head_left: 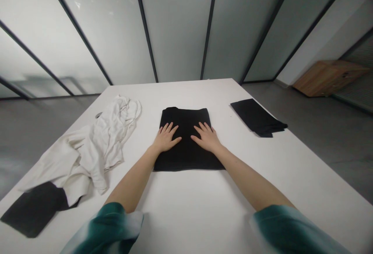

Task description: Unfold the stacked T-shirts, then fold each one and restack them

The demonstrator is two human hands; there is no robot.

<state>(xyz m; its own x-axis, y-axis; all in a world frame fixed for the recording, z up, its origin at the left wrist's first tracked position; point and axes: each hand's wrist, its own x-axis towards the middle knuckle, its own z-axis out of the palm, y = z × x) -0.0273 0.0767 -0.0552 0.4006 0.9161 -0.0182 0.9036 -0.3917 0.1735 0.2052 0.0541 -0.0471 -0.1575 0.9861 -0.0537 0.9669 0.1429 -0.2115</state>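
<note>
The folded black cloth (186,150) lay directly under the left hand (166,137) and right hand (206,137), roughly centred between them — neither was nearer, and its longer axis was hard to judge. Both rested palm-down, spread, pinching nothing. The white counter (186,203) carried a rumpled white garment (101,137) leftward and another dark cloth (256,117) rightward — frosted panels (177,25) stood beyond.

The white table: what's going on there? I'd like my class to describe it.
A person's left hand and right hand rest, fingers spread, on a folded black cloth on the white table. A crumpled white cloth lies to the left, partly over a dark cloth. A second black cloth lies apart, towards the right edge.
</note>
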